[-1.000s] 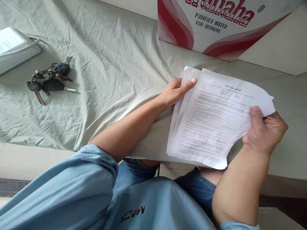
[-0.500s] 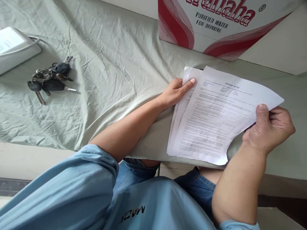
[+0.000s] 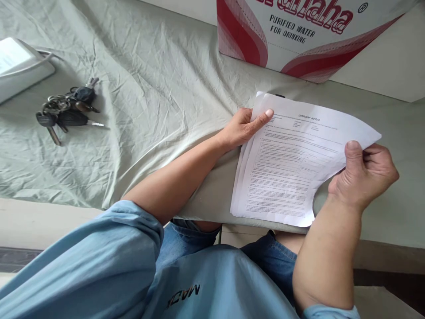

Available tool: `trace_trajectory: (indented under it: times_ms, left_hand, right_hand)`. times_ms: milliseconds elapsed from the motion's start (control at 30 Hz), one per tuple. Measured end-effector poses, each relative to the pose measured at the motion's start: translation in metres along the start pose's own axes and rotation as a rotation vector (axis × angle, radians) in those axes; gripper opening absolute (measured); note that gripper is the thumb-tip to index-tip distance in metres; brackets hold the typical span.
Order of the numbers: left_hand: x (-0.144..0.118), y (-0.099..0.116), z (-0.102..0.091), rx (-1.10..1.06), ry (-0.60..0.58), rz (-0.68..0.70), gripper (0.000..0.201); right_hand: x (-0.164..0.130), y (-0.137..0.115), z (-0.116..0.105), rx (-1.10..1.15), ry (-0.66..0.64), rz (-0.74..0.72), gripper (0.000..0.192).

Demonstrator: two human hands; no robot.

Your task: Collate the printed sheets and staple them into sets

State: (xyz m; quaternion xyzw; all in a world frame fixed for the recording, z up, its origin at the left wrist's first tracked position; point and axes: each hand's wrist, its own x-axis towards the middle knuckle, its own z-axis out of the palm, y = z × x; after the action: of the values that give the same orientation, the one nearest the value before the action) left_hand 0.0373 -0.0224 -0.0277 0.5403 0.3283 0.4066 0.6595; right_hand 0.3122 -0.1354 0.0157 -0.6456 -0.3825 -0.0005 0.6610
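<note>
A small stack of printed paper sheets (image 3: 282,173) lies between my two hands at the table's front edge, the top one headed "Overleaf Notes". My left hand (image 3: 245,126) grips the upper left edge of the stack, thumb flat on top and fingers hidden beneath. With thumb over and fingers under, my right hand (image 3: 365,170) pinches the right edge of the top sheet, which curves upward there. Lower edges of other sheets show at the left. Behind the top edge of the paper, a small dark object (image 3: 280,95) barely peeks out; I cannot tell what it is.
A red and white carton (image 3: 292,44) marked as purified water stands at the back. On the left of the wrinkled green cloth (image 3: 159,88) lies a bunch of keys (image 3: 68,110). Past it sits a white device (image 3: 23,66) with a cable.
My right hand has moved left, bringing the top sheet over so it lines up more closely with the stack. My left thumb now presses on that top sheet.
</note>
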Motion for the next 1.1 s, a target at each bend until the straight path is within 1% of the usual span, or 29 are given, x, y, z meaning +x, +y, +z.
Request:
trace_trajectory:
  times_ms: [100,267,367,400,500,567,600,667,700,733,767,833,867,900,933,967,1033,1067,1100]
  left_hand:
    - [0.000,0.004,0.000,0.022,-0.096,-0.008,0.074]
    - [0.001,0.004,-0.001,0.031,-0.090,0.000,0.082]
    - [-0.001,0.004,0.000,0.011,-0.088,-0.015,0.083]
    - [-0.001,0.005,0.000,-0.006,-0.085,-0.019,0.082]
    - [-0.002,0.005,0.002,-0.072,-0.044,-0.031,0.074]
    - [0.000,0.003,0.003,-0.112,0.002,-0.039,0.071]
    - [0.002,0.001,0.003,-0.130,0.026,-0.037,0.071]
    - [0.009,-0.004,0.002,-0.163,0.080,-0.015,0.075]
    - [0.013,-0.007,0.002,-0.175,0.109,0.002,0.079]
    - [0.017,-0.010,0.002,-0.183,0.149,0.021,0.085]
    - [0.021,-0.011,0.001,-0.185,0.185,0.034,0.091]
    - [0.025,-0.013,0.001,-0.183,0.232,0.050,0.099]
    - [0.026,-0.013,0.001,-0.184,0.233,0.050,0.099]
    - [0.026,-0.012,0.001,-0.189,0.219,0.048,0.096]
    - [0.024,-0.011,0.000,-0.193,0.205,0.048,0.090]
    - [0.023,-0.009,0.000,-0.195,0.193,0.051,0.083]
    - [0.020,-0.005,-0.003,-0.175,0.188,0.063,0.066]
    - [0.019,-0.003,-0.004,-0.154,0.196,0.072,0.058]
    - [0.018,-0.001,-0.006,-0.130,0.209,0.081,0.051]
  right_hand:
    - [-0.003,-0.001,0.003,-0.014,-0.008,-0.002,0.036]
    - [-0.005,0.000,0.005,0.001,-0.030,0.002,0.044]
    - [-0.005,0.005,0.000,-0.009,-0.096,0.045,0.047]
    - [-0.004,0.007,-0.003,-0.009,-0.135,0.069,0.053]
    - [-0.001,0.010,-0.016,-0.002,-0.303,0.180,0.083]
    - [0.002,0.008,-0.028,-0.005,-0.481,0.322,0.095]
    - [0.004,0.005,-0.036,-0.012,-0.586,0.410,0.096]
    - [0.007,-0.002,-0.053,-0.053,-0.774,0.573,0.090]
    - [0.009,-0.006,-0.061,-0.083,-0.823,0.625,0.086]
    - [0.010,-0.009,-0.069,-0.112,-0.839,0.658,0.083]
    - [0.010,-0.011,-0.075,-0.136,-0.828,0.677,0.082]
    - [0.008,-0.012,-0.081,-0.150,-0.755,0.696,0.080]
    - [0.007,-0.011,-0.082,-0.141,-0.696,0.693,0.078]
    - [0.006,-0.009,-0.080,-0.124,-0.611,0.668,0.074]
    - [0.005,-0.007,-0.078,-0.101,-0.497,0.610,0.070]
    - [0.006,-0.004,-0.075,-0.069,-0.362,0.514,0.067]
    - [0.011,0.002,-0.071,0.024,-0.092,0.239,0.065]
    - [0.015,0.006,-0.070,0.087,0.000,0.103,0.066]
    - [0.021,0.009,-0.072,0.141,0.052,-0.007,0.067]
